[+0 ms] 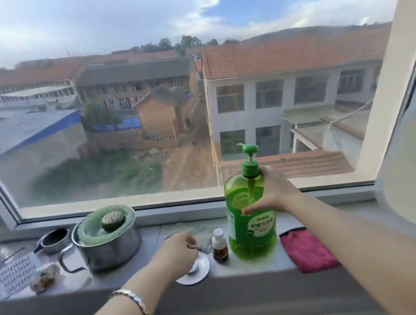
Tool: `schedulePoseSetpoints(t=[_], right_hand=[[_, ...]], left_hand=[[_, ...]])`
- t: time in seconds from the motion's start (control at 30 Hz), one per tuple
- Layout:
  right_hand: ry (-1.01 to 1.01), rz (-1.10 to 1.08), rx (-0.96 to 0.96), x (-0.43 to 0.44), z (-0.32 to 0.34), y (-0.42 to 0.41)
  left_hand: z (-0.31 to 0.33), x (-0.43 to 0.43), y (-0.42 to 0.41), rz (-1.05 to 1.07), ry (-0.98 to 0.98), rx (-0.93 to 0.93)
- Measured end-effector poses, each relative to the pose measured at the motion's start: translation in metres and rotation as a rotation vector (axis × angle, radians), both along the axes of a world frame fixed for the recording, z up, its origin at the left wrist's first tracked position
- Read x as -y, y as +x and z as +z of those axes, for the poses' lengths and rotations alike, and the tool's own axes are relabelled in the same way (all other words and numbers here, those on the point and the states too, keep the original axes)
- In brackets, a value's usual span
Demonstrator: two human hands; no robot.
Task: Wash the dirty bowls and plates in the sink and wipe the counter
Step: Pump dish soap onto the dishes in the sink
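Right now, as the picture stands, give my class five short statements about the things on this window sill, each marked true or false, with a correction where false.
1. The right hand grips the green soap bottle. True.
2. The steel pot stands to the left of the left hand. True.
3. The pink cloth lies to the left of the steel pot. False: it lies on the sill just right of the green soap bottle.
4. The green soap bottle has lost its pump. False: the pump is on top of it.
5. A small brown bottle with a white cap stands just left of the green soap bottle. True.
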State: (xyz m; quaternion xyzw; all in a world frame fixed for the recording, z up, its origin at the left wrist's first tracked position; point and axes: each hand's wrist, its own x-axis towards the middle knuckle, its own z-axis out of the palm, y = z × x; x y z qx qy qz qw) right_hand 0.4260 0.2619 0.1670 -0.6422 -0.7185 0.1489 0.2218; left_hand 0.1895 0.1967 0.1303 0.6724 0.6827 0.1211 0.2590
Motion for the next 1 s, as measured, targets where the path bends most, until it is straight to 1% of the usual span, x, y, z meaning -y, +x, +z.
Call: schedulePoseSetpoints(t=[0.17,0.3,0.4,0.47,0.53,0.6,0.7,0.77,0.87,1.0], right_hand=[[0.169,-0.061,0.009,0.011,-0.012,-0.001],[0.242,-0.088,0.042,0.044,-0.014,0.001],[0.285,-0.056,0.042,0.085,-0.002,0.005],[0.290,-0.024,0.040,0.122,0.005,0.009],[0.267,0.009,0.028,0.165,0.007,0.012],[0.242,0.046,0.023,0.212,0.001,0.016],[0.171,0.065,0.001,0.287,-0.020,0.025],[0.090,0.033,-0.019,0.334,-0.039,0.034],[-0.046,-0.044,0.002,0.397,-0.074,0.056],[-0.207,-0.121,0.070,0.456,-0.111,0.091]], left_hand=[[-0.009,-0.002,-0.006,0.023,0.026,0.106],[0.000,0.021,-0.007,0.046,0.124,0.241],[0.023,0.055,0.001,-0.035,0.258,0.411],[0.035,0.083,0.012,-0.105,0.297,0.576],[0.039,0.113,0.027,-0.188,0.254,0.689],[0.032,0.142,0.045,-0.262,0.177,0.709],[0.002,0.194,0.077,-0.358,0.020,0.748],[-0.026,0.230,0.095,-0.399,-0.094,0.820],[-0.066,0.279,0.121,-0.432,-0.233,0.850],[-0.107,0.329,0.159,-0.391,-0.383,0.890]])
